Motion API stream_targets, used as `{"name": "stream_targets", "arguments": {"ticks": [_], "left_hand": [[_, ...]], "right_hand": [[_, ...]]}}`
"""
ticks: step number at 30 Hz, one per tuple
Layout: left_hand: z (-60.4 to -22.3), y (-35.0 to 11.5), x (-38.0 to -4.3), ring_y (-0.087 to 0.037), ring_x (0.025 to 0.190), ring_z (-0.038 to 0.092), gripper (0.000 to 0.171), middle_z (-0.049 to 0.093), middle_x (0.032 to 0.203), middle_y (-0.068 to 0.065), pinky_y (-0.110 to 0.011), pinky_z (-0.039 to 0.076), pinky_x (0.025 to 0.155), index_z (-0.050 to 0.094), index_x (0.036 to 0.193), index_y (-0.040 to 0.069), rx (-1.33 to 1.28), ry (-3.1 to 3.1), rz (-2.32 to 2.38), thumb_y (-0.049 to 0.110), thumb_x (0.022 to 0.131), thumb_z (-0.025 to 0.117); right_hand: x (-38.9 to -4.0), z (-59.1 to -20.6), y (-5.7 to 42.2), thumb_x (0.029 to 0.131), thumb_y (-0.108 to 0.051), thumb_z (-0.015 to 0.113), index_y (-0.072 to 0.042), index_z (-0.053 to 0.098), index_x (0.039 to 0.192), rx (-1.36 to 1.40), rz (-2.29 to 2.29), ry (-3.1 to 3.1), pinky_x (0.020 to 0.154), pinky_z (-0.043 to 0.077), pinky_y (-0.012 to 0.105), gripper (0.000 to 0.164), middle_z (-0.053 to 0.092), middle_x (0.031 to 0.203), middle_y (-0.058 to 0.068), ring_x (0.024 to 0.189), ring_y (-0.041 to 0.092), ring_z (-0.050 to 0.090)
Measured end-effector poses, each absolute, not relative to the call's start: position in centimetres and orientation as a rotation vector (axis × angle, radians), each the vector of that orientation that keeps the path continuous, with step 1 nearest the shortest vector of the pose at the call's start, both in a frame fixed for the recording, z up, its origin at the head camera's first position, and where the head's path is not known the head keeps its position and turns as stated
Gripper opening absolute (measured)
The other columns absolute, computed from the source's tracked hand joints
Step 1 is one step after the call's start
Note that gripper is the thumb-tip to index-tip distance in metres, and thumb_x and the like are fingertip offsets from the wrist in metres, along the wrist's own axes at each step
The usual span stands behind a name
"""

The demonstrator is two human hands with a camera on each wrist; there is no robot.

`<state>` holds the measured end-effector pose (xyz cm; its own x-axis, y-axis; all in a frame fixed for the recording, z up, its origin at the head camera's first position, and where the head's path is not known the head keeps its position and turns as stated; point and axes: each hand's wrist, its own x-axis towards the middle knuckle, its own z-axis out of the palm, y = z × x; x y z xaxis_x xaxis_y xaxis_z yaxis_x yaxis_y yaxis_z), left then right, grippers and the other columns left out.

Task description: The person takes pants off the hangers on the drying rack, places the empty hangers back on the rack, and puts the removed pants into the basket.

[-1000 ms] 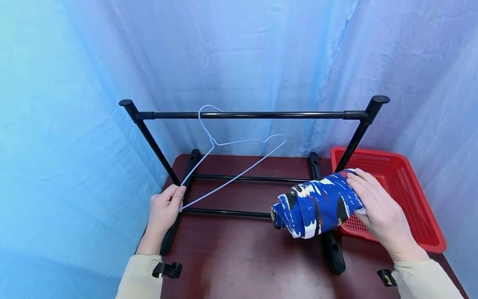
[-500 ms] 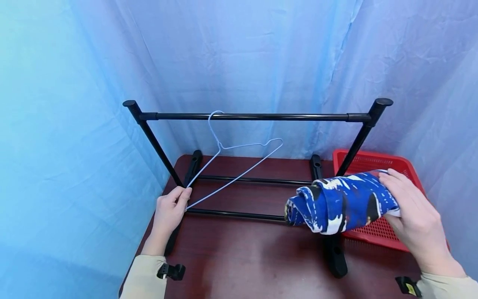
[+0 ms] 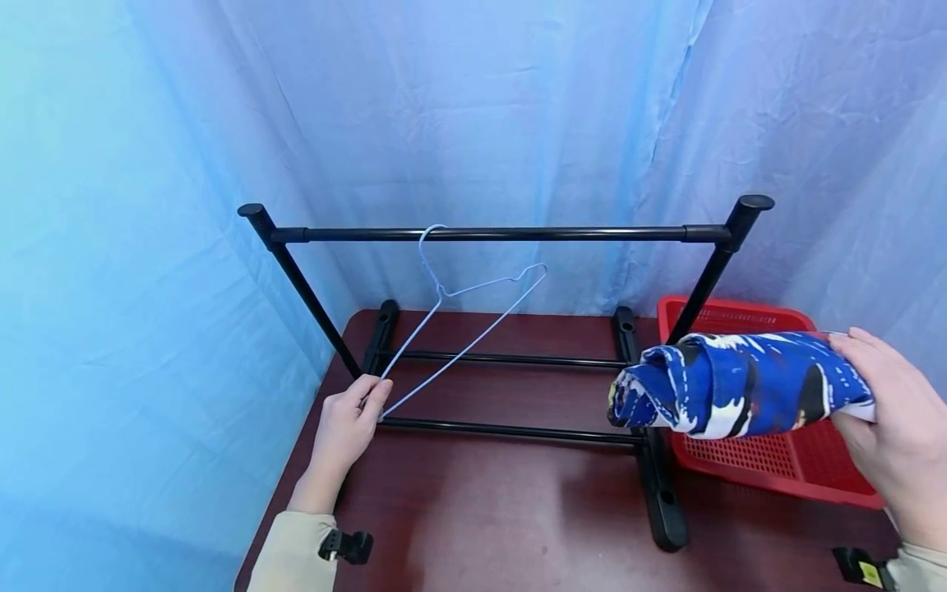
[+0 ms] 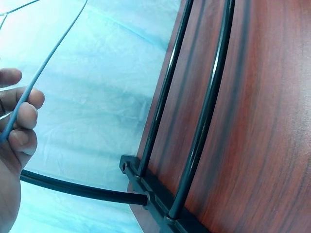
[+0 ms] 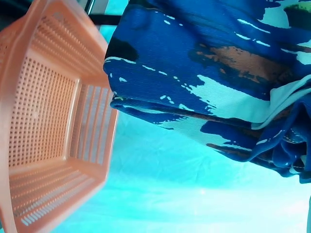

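Note:
My left hand (image 3: 349, 423) pinches the lower corner of a thin pale-blue wire clothes hanger (image 3: 441, 293). The hanger is tilted, and its hook overlaps the black top bar (image 3: 562, 234) in the head view. Seen from the left wrist, thumb and fingers (image 4: 28, 115) close round the hanger's wire (image 4: 48, 60). In my right hand (image 3: 898, 411) is a rolled blue garment (image 3: 762, 386) with white, black and brown patches, gripped at its right end above the basket. The garment fills the upper part of the right wrist view, where the hand is hidden.
A black garment rack stands on the dark red wooden table (image 3: 503, 510), its right foot (image 3: 668, 518) pointing forward. At the right sits a red perforated basket (image 3: 784, 485), partly behind the garment. Blue curtains (image 3: 473, 107) enclose the back and sides.
My right hand has carried the rolled garment to the right, over the basket. My left hand and the hanger have shifted slightly right, and the hook now sits lower against the top bar.

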<state>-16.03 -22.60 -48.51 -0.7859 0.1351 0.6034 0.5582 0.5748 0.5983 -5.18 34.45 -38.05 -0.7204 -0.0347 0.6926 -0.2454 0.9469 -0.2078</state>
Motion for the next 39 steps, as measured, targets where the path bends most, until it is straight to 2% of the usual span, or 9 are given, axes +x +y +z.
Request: {"name": "stream_targets", "arguments": {"ticks": [4,6,16,26,27,29,31,34,39], "left_hand": [[-48.8,-22.5,-15.9,-0.001,0.049,0.044,0.006,0.051,0.060,0.013,-0.017,0.038,0.050,0.068,0.095,0.014,-0.543,-2.330,-1.120,0.009,0.098,0.068],[-48.9,-22.5,-15.9,-0.001,0.049,0.044,0.006,0.051,0.060,0.012,-0.017,0.038,0.050,0.069,0.095,0.014,-0.540,-2.336,-1.115,0.009,0.098,0.069],[-49.4,-22.9,-15.6,-0.003,0.056,0.048,0.006,0.060,0.068,0.009,-0.021,0.043,0.054,0.070,0.094,0.014,-0.504,-2.335,-1.070,0.008,0.096,0.070],[-50.2,-22.9,-15.4,-0.002,0.057,0.050,0.010,0.062,0.069,0.007,-0.018,0.043,0.053,0.071,0.092,0.013,-0.550,-2.280,-1.106,0.003,0.095,0.070],[-50.3,-22.8,-15.3,-0.002,0.057,0.050,0.010,0.062,0.070,0.007,-0.018,0.042,0.053,0.071,0.092,0.012,-0.553,-2.275,-1.107,0.003,0.094,0.070],[-50.3,-22.8,-15.3,-0.002,0.057,0.050,0.010,0.062,0.070,0.006,-0.017,0.043,0.052,0.072,0.091,0.012,-0.555,-2.271,-1.114,0.002,0.094,0.070],[-50.4,-22.9,-15.3,-0.002,0.056,0.050,0.010,0.062,0.070,0.006,-0.017,0.043,0.052,0.072,0.090,0.012,-0.551,-2.275,-1.127,0.003,0.095,0.070],[-50.5,-22.9,-15.3,-0.001,0.053,0.049,0.011,0.062,0.070,0.005,-0.017,0.043,0.050,0.071,0.090,0.013,-0.543,-2.295,-1.154,0.004,0.096,0.069],[-50.5,-22.9,-15.1,0.000,0.048,0.045,0.012,0.058,0.067,0.008,-0.017,0.040,0.046,0.069,0.087,0.012,-0.525,-2.319,-1.180,0.006,0.097,0.069]], "right_hand": [[-5.1,-37.9,35.4,0.106,-0.023,0.054,0.005,0.051,0.141,0.110,0.447,-2.394,0.120,0.022,0.061,0.045,0.051,0.136,0.039,0.140,0.053,0.040],[-5.2,-38.0,35.9,0.105,-0.016,0.057,0.007,0.051,0.140,0.094,0.475,-2.382,0.120,0.021,0.061,0.043,0.051,0.134,0.041,0.140,0.053,0.039],[-5.6,-38.6,38.0,0.101,-0.063,0.040,0.009,0.055,0.134,0.145,0.489,-2.277,0.125,0.020,0.049,0.081,0.052,0.126,0.043,0.136,0.054,0.041],[-5.8,-39.9,39.8,0.100,-0.065,0.036,0.010,0.053,0.134,0.125,0.459,-2.285,0.124,0.022,0.048,0.084,0.051,0.122,0.042,0.130,0.056,0.042],[-6.0,-39.9,40.0,0.102,-0.062,0.036,0.010,0.054,0.133,0.121,0.453,-2.286,0.123,0.024,0.040,0.080,0.052,0.120,0.041,0.124,0.054,0.045],[-6.2,-39.9,40.4,0.106,-0.052,0.042,0.010,0.056,0.128,0.112,0.445,-2.288,0.111,0.030,0.022,0.067,0.054,0.113,0.038,0.113,0.030,0.054],[-6.4,-39.9,40.8,0.108,-0.035,0.048,0.010,0.057,0.124,0.109,0.448,-2.293,0.091,0.031,0.011,0.049,0.055,0.106,0.035,0.100,0.006,0.049],[-6.6,-40.0,41.3,0.105,-0.013,0.056,0.011,0.057,0.121,0.103,0.470,-2.292,0.074,0.023,0.011,0.029,0.055,0.102,0.033,0.092,-0.016,0.027],[-7.0,-40.3,41.9,0.102,0.000,0.059,0.013,0.055,0.121,0.088,0.492,-2.285,0.070,0.023,0.016,0.024,0.053,0.103,0.034,0.093,-0.017,0.026]]}}
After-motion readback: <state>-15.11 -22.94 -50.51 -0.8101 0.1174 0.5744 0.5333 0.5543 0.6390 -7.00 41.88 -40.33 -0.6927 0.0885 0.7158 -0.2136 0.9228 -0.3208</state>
